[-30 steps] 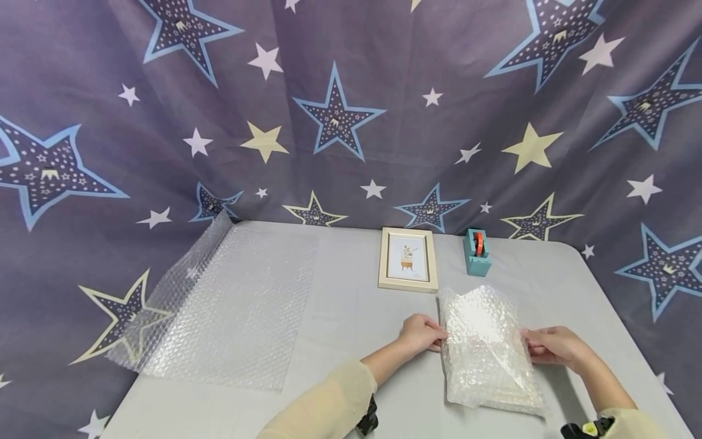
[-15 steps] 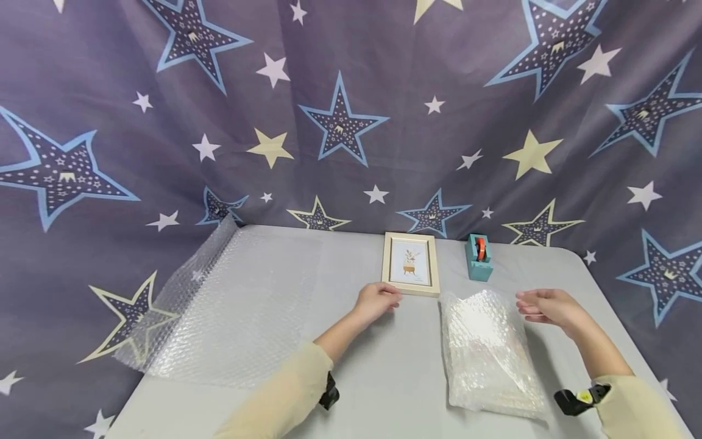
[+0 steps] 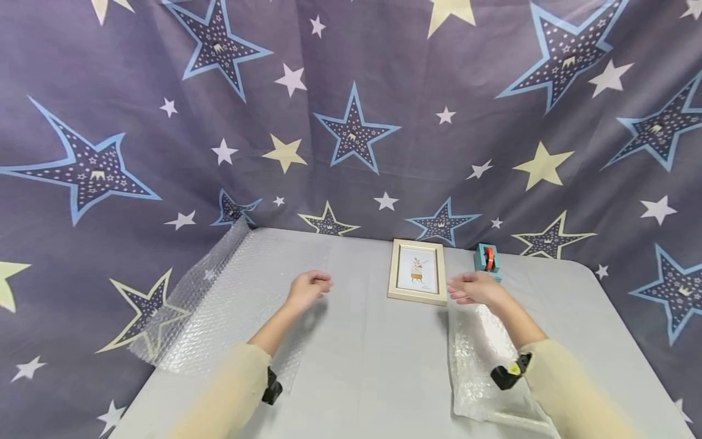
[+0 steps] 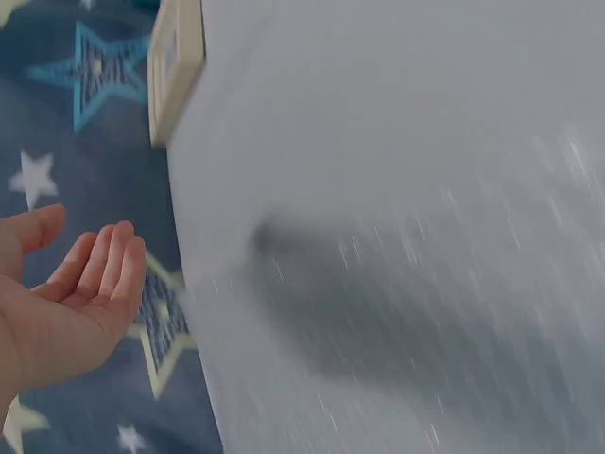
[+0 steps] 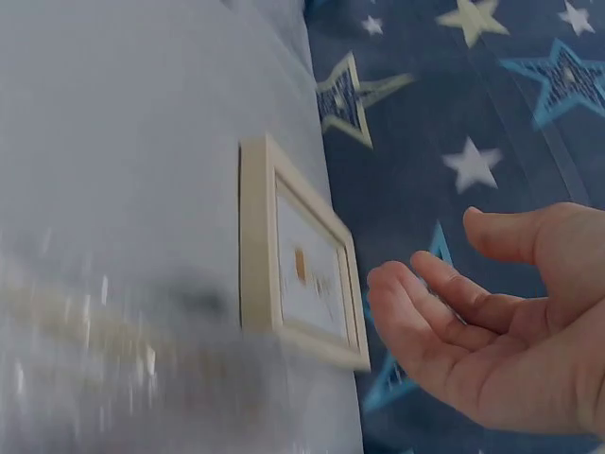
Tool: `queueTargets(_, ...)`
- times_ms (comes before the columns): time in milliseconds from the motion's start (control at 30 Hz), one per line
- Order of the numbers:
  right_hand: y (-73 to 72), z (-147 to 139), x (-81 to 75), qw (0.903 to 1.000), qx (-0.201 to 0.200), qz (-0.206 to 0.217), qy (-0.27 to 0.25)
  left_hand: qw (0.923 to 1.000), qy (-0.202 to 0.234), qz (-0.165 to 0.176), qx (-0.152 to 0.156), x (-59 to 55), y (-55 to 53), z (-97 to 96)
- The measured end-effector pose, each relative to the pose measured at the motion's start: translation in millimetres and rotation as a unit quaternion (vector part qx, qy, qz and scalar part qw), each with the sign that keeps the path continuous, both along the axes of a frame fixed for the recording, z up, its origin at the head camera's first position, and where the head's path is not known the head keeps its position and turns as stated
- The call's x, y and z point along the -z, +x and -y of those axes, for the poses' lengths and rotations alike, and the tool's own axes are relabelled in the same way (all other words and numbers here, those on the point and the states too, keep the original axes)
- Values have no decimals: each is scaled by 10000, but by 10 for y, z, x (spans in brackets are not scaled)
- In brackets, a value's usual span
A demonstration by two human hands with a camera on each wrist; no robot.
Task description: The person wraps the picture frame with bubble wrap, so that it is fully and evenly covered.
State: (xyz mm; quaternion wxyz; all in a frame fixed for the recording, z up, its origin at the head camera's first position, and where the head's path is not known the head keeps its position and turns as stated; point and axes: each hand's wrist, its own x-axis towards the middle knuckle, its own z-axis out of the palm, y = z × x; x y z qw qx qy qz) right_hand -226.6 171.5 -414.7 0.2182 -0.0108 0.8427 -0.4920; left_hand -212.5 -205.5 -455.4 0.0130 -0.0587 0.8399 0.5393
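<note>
My left hand (image 3: 308,290) hovers over the right part of a flat bubble wrap sheet (image 3: 241,305), holding nothing; in the left wrist view its fingers are relaxed with the thumb apart. Above the far end of a bubble-wrapped package (image 3: 474,366), my right hand (image 3: 474,288) is in the air near the lower right corner of a picture frame (image 3: 393,274). The right wrist view shows that hand with loosely bent fingers and nothing in them. The frame is pale gold with a plant print. My right forearm covers part of the package.
A teal tape dispenser (image 3: 487,258) with an orange roll stands at the back, partly behind my right hand. The bubble wrap's left edge curls up against the star-patterned curtain (image 3: 351,183). All of it lies on a grey-white table (image 3: 373,366).
Both hands have let go of the wrapped package. The left hand has moved left to over the bubble wrap sheet, and the right hand has lifted and moved left toward the picture frame.
</note>
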Motion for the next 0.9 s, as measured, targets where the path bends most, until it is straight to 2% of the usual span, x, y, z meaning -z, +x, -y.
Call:
queueTargets(133, -76, 376, 19, 9997, -207, -31, -85, 9982, -560, -71, -186, 9, 21, 377)
queueTargets(300, -132, 818, 58, 9994, -326, -2, -133, 9921, -1183, -183, -383, 13, 52, 763)
queueTargets(467, -169, 1205, 172, 9994, -268, 181, -113, 9844, -1665, -166, -539, 29, 72, 1059)
queueTargets(633, -182, 1508, 328, 9989, -296, 282, -245, 9735, -2190, 48, -650, 57, 61, 1277)
queueTargets(700, -182, 1627, 376, 9982, -259, 350, -405, 9659, -2487, 169, -697, 59, 51, 1360)
queueTargets(767, -183, 1748, 412, 9967, -228, 462, -625, 9547, -2863, 194, -790, 59, 45, 1452)
queueTargets(833, -181, 1870, 450, 9947, -169, 584, -829, 9398, -3275, 170, -957, 53, 51, 1542)
queueTargets(900, -177, 1991, 492, 9924, -140, 700, -1001, 9213, -3708, 86, -1170, 62, 64, 1642)
